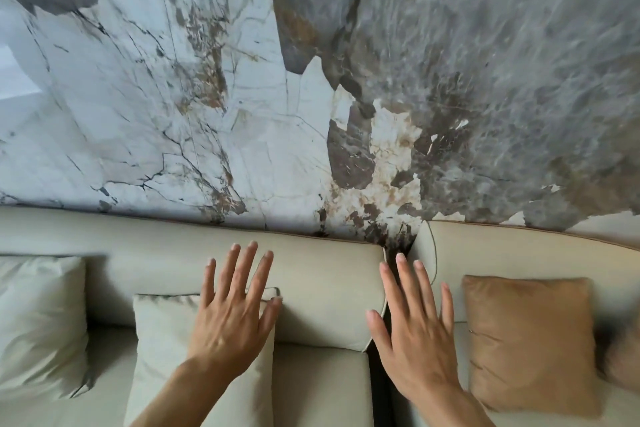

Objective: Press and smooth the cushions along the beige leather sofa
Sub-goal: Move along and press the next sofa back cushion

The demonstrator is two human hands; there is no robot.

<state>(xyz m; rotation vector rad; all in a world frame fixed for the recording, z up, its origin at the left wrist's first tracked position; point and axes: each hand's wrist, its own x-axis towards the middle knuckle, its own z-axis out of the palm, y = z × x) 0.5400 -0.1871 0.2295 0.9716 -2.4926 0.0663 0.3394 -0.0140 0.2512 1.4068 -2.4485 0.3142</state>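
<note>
The beige leather sofa (322,284) runs across the bottom of the head view, split by a dark gap into a left and a right section. A beige throw cushion (166,350) leans on the left section's backrest. My left hand (232,315) is spread flat over that cushion's upper right corner, fingers apart. My right hand (415,333) is held flat with fingers apart over the gap and the edge of the right section. A tan cushion (530,343) leans to the right of it. Whether the palms touch the surfaces is unclear.
A paler cushion (38,322) sits at the far left of the sofa. Another tan cushion (623,360) shows blurred at the right edge. A marble-patterned wall (311,80) rises directly behind the backrests.
</note>
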